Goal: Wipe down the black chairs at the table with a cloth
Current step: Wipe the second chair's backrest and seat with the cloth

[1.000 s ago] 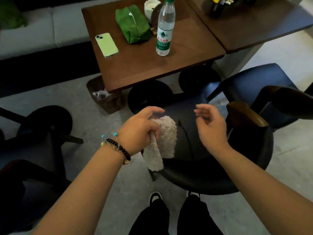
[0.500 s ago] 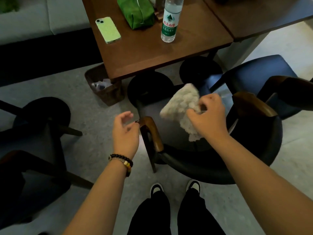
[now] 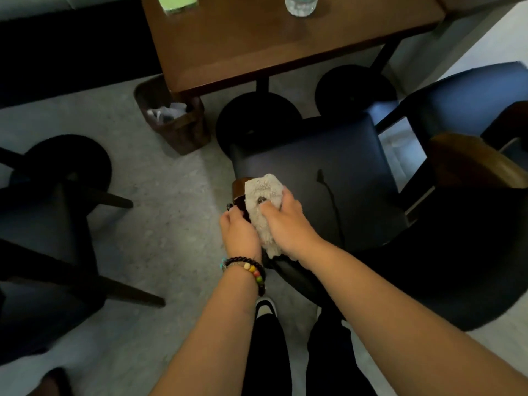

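A brown bin [image 3: 183, 130] under the wooden surface [image 3: 271, 38] holds crumpled paper; right hand [image 3: 288, 224] presses a cloth [image 3: 264, 195] on the chair's armrest [image 3: 238, 185], left hand [image 3: 238, 232] grips beside it

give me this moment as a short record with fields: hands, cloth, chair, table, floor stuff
right hand: right hand presses the cloth onto the chair's left wooden armrest
left hand: left hand grips the same armrest beside the cloth
cloth: pale, fluffy, draped over the armrest
chair: black chair, dark seat bare
table: brown table with the bottom of a water bottle and a green phone at the frame's top edge
floor: brown bin with paper scraps beside the table base
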A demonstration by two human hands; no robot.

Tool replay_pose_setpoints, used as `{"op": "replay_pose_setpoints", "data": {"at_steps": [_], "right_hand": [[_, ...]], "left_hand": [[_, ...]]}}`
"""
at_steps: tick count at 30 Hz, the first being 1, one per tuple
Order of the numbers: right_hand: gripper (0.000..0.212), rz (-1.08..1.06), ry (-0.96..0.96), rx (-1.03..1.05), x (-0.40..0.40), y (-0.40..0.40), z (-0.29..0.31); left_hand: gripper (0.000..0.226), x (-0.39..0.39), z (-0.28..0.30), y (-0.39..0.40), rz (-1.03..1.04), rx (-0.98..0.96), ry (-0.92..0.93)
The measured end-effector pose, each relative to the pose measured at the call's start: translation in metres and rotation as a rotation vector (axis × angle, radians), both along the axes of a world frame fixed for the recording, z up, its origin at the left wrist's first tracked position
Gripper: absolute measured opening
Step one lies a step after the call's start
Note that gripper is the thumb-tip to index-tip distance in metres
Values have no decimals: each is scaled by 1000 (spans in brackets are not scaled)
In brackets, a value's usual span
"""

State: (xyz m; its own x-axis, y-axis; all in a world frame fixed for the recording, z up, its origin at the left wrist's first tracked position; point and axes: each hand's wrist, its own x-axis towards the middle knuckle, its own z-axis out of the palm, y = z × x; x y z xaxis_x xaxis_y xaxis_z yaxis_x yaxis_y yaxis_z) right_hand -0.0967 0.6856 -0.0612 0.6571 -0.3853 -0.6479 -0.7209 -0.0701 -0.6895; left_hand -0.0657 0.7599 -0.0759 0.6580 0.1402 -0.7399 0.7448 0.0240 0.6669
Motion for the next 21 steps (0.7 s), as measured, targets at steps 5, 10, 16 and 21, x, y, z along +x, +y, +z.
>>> {"op": "replay_pose_setpoints", "data": {"at_steps": [5,10,16,21], "right_hand": [[41,-47,25,147,46,-16,-27],[25,-8,-17,226,47,-25,-31],[33,57,-180,158,25,-16,-29],[35,8,-21,172,56,-21,-28]], "left_hand": [[43,-10,-11,-9,142,-141,77],[26,-8,-18,-11,129,-72,57],[32,-9,-14,-12,203,-7,60],[39,-10,-10,-13,269,14,34]]}}
